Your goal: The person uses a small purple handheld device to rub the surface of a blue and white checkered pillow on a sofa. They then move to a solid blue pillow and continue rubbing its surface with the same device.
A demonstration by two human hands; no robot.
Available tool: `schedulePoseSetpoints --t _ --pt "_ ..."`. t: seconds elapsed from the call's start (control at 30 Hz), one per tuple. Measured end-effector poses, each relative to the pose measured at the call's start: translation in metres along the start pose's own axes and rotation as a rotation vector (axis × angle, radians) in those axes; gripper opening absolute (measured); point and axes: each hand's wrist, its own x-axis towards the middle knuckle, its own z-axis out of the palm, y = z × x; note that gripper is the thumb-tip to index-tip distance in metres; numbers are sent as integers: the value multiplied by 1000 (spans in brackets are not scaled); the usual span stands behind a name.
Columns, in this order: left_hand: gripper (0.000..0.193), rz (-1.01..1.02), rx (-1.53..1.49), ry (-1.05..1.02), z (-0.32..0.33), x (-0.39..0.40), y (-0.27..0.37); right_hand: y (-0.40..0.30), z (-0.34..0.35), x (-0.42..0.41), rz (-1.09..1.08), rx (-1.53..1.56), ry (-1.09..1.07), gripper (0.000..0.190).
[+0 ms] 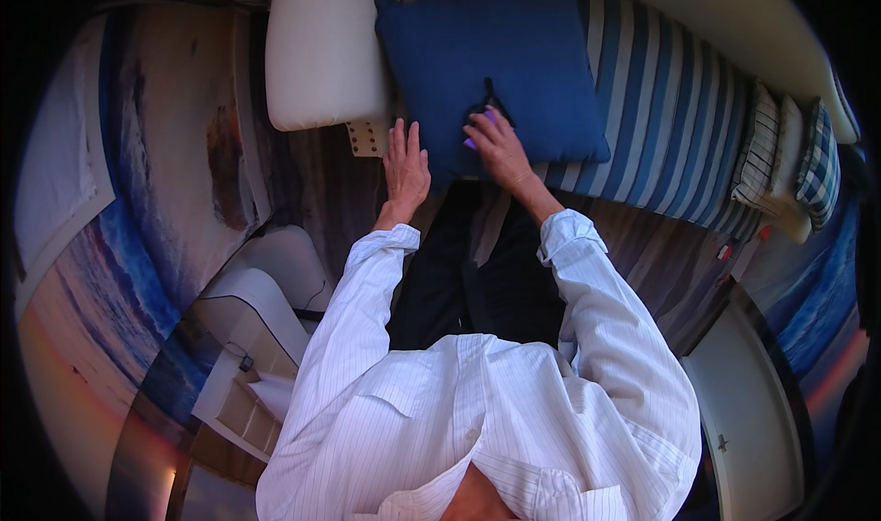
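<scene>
A square dark blue cushion lies flat at the front of a sofa seat with blue and white stripes. My right hand is closed over a small purple and black handheld object, pressed against the cushion's lower middle. A black strap-like part sticks out above the fingers; its exact kind is hidden by the hand. At the cushion's near left corner is my left hand, fingers extended and slightly apart. It grips nothing, and whether it touches the cushion cannot be told.
A cream padded armrest rises left of the cushion. Several small cushions lean at the sofa's right end. White shelving stands at lower left, a white door at lower right. Wood-look flooring shows before the sofa.
</scene>
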Motion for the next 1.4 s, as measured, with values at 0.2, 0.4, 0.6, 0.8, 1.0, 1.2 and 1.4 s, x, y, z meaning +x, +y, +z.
schedulePoseSetpoints --t 0.2,0.4,0.6,0.8,1.0,1.2,1.4 --pt "63 -2 9 3 -8 -7 -13 -53 70 -14 -268 -54 -309 42" --pt "60 114 -9 6 0 3 14 -8 40 -39 -228 -16 -142 34" --pt "61 172 42 -37 17 13 48 60 -41 -96 220 -149 261 34" --pt "61 243 65 -68 23 24 68 40 -14 -85 375 -39 445 36" --pt "63 277 134 -113 18 36 69 -2 30 -47 195 37 199 38" --pt "61 354 156 -137 25 50 98 60 -25 -87 287 -13 432 35" --pt "55 392 133 -213 50 59 146 129 -43 -155 770 -72 683 28"
